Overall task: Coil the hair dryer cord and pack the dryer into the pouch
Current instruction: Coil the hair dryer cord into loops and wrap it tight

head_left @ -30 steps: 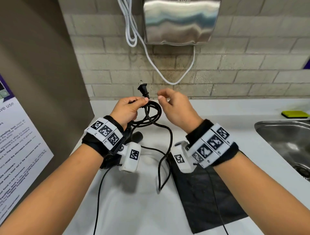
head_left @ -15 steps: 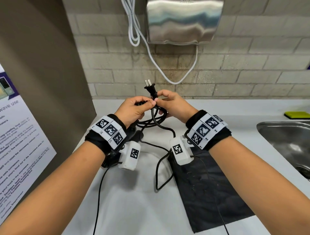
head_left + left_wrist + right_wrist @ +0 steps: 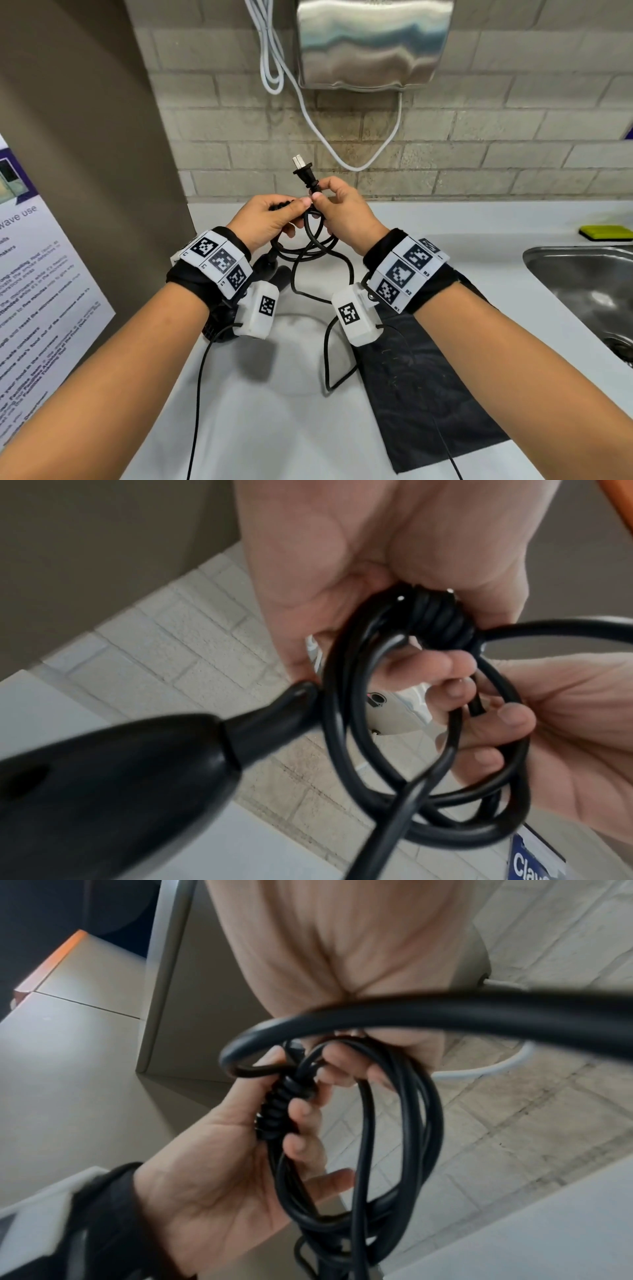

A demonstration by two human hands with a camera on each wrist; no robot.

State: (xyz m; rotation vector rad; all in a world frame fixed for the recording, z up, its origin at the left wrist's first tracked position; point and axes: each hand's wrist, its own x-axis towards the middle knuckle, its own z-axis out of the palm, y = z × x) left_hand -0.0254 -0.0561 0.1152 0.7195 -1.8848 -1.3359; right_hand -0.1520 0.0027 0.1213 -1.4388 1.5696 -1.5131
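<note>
Black cord [image 3: 310, 240] coils bunched in left hand [image 3: 265, 219] grip, right hand [image 3: 342, 209] pinching cord just below upright plug [image 3: 305, 173]

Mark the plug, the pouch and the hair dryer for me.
plug [image 3: 306, 173], head view, black body below the prongs
pouch [image 3: 421, 394], head view, bare black fabric
hair dryer [image 3: 103, 777], left wrist view, handle end

Black cord [image 3: 310, 240] looped, pouch [image 3: 428, 394] seemingly flat
</note>
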